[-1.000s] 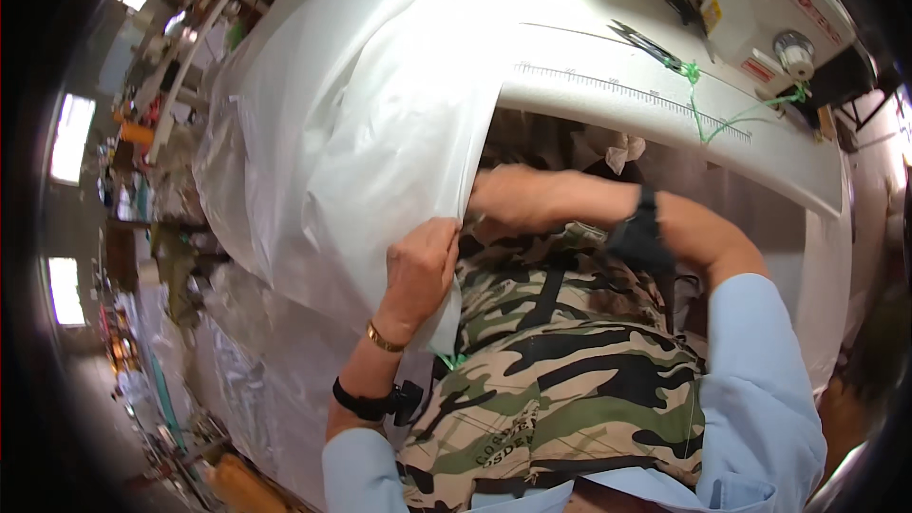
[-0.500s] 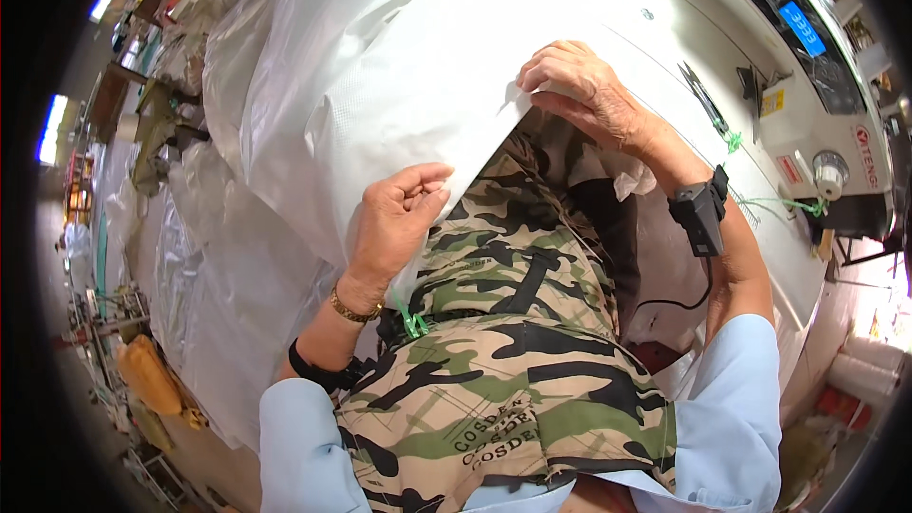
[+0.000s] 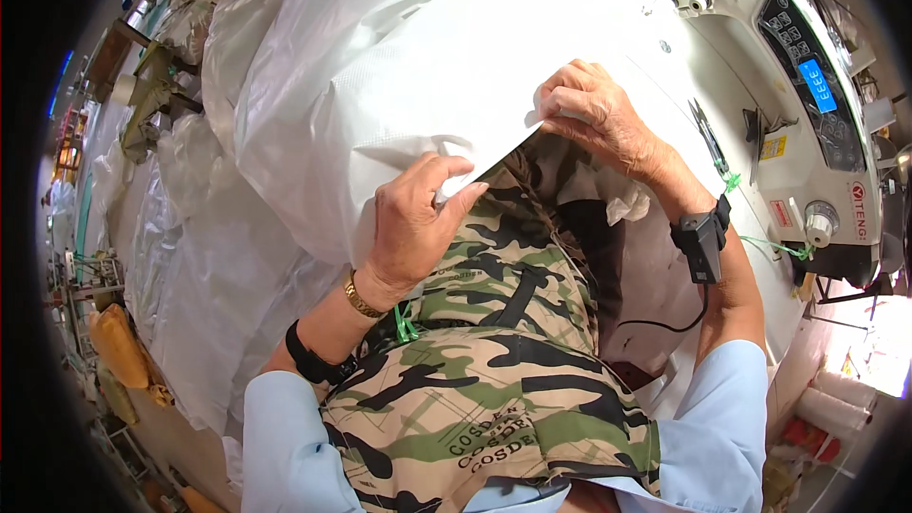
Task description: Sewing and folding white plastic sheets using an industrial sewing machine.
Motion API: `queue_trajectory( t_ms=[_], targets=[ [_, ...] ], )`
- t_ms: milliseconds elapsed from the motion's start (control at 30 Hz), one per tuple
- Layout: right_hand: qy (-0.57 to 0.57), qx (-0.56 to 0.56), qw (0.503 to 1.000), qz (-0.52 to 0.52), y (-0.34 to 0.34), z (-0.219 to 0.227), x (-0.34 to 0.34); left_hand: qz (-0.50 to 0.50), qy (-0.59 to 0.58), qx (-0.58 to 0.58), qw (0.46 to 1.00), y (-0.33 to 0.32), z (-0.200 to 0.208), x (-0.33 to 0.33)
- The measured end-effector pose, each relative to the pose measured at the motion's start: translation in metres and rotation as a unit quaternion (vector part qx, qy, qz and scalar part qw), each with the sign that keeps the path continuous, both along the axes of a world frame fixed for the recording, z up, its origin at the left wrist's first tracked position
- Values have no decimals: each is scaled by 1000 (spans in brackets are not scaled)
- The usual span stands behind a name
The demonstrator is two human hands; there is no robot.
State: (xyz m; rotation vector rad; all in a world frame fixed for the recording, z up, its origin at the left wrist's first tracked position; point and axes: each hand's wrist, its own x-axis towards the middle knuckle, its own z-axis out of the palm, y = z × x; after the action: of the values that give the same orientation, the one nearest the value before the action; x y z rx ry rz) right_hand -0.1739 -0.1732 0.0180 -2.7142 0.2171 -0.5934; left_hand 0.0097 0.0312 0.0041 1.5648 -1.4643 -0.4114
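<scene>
A large sheet of white, finely textured fabric (image 3: pixel 399 85) spreads in front of me and drapes down on the left over my lap. My right hand (image 3: pixel 603 123) pinches its near edge between thumb and curled fingers. Further left along that edge, my left hand (image 3: pixel 418 218) has its fingers bent over the fabric, and a small white fold shows between them and the thumb. A short stretch of edge runs slanting between both hands. Beneath it lies my camouflage apron (image 3: pixel 513 266).
At right stands a white sewing machine (image 3: pixel 807 152) with a lit display. Thread snips (image 3: pixel 708 144) with a green tie lie on its table. Cloudy plastic sheeting (image 3: pixel 228 275) hangs at left. A black cable (image 3: pixel 665 323) trails from the device on my right forearm.
My hands have come closer together along the fabric edge. The left fingers have curled further over the fabric, bunching it. The whole view has shifted slightly.
</scene>
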Motion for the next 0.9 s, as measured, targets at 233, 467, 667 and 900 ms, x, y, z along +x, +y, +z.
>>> queue_trajectory(
  t_ms=[233,467,667,900],
  targets=[
    [18,-47,999,-14,-17,0,2,-12,-117,-32,992,-7,5,8],
    [42,-81,994,-58,-52,3,-7,-8,-58,-45,997,-2,-3,18],
    [35,-110,988,-105,-77,1,-17,-103,-35,67,992,-9,-1,30],
    [-11,-253,909,-332,-79,-9,-21,-244,-52,61,966,-25,-1,20]
  ],
)
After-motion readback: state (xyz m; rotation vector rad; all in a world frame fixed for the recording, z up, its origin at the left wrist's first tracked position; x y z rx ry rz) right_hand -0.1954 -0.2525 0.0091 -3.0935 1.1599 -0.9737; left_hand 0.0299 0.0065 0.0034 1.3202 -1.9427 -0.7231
